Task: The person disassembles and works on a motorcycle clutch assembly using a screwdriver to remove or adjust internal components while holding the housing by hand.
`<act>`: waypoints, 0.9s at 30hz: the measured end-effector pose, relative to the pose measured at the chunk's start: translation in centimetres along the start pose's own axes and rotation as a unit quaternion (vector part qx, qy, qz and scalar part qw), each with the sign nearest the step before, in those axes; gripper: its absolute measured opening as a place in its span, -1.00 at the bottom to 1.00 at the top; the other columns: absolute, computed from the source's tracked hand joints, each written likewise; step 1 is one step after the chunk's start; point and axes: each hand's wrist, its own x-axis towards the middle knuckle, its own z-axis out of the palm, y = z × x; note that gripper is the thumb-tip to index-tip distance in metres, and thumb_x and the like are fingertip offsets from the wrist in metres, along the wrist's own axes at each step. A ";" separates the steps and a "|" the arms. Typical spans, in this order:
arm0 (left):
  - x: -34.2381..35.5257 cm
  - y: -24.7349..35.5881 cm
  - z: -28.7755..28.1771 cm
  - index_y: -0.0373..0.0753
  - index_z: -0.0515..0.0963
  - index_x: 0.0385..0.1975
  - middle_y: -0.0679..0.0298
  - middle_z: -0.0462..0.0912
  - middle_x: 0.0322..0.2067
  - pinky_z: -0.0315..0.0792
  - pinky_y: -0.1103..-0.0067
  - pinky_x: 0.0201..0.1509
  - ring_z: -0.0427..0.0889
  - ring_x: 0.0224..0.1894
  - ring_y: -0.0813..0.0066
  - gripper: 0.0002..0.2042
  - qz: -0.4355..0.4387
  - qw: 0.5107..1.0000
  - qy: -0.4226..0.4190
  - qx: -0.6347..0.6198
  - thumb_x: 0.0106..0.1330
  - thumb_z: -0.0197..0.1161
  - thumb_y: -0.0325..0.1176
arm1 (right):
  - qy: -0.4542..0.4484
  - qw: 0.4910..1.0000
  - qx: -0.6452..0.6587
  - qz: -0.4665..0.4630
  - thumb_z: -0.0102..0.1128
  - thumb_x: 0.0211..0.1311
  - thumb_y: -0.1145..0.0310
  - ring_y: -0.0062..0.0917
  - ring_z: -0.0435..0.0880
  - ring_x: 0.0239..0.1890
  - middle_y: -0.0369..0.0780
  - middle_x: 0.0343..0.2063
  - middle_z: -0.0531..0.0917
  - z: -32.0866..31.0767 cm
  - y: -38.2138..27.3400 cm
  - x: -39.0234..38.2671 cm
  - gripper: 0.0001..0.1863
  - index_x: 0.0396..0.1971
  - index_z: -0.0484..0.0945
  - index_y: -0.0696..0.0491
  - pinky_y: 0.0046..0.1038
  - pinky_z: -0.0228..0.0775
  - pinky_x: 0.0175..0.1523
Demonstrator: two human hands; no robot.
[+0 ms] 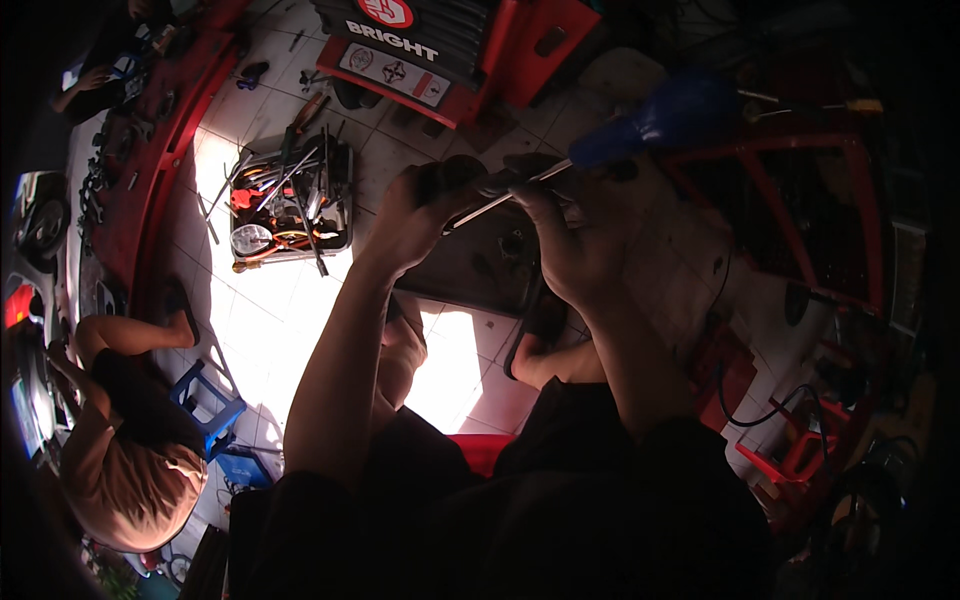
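Note:
My left hand (pixel 415 215) is closed round something dark that I cannot make out, just left of a metal shaft. My right hand (pixel 560 230) has its fingers bent against the shaft of a screwdriver (pixel 644 118), whose large blue handle sticks out to the upper right; its lower tip lies by my left hand. Whether the fingers touch a dark part behind the shaft is too shadowed to tell. Beneath both hands is a dark tray (pixel 460 285) with small things in it that I cannot make out.
An open tool case (pixel 340 230) full of tools lies left on the tiled floor. A red cabinet (pixel 530 50) stands ahead, a red frame (pixel 860 210) right, a red bench (pixel 170 150) left. At lower left a person (pixel 135 485) sits by a blue stool (pixel 215 410); another person's hand (pixel 95 80) is upper left.

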 end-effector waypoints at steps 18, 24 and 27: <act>-0.7 1.6 1.2 -0.43 0.60 -0.18 0.15 0.66 -0.39 0.41 0.54 -0.23 0.59 -0.33 0.51 -0.59 0.005 0.998 -0.049 -0.039 0.16 0.30 -0.17 | 0.012 0.993 -0.114 0.030 0.45 0.10 0.36 -0.54 0.76 -0.36 -0.25 -0.46 0.75 -0.2 0.7 -0.1 -0.65 -0.16 0.60 0.20 -0.58 0.53 -0.19; 0.0 -0.7 0.8 -0.42 0.62 -0.25 0.13 0.65 -0.40 0.40 0.52 -0.24 0.58 -0.35 0.46 -0.59 -0.056 0.998 0.012 -0.002 0.12 0.32 -0.13 | 0.043 0.993 0.102 -0.050 0.18 0.31 0.38 -0.49 0.71 -0.33 -0.16 -0.37 0.72 0.8 0.2 0.4 -0.74 -0.12 0.57 0.24 -0.52 0.49 -0.17; 0.1 -1.2 0.2 -0.43 0.62 -0.19 0.14 0.66 -0.39 0.40 0.53 -0.21 0.58 -0.32 0.46 -0.55 -0.052 0.999 0.004 -0.013 0.12 0.32 -0.12 | -0.069 0.997 -0.016 -0.003 0.13 0.32 0.44 -0.55 0.69 -0.31 -0.16 -0.34 0.71 -0.7 0.1 0.4 -0.81 -0.16 0.60 0.21 -0.51 0.47 -0.20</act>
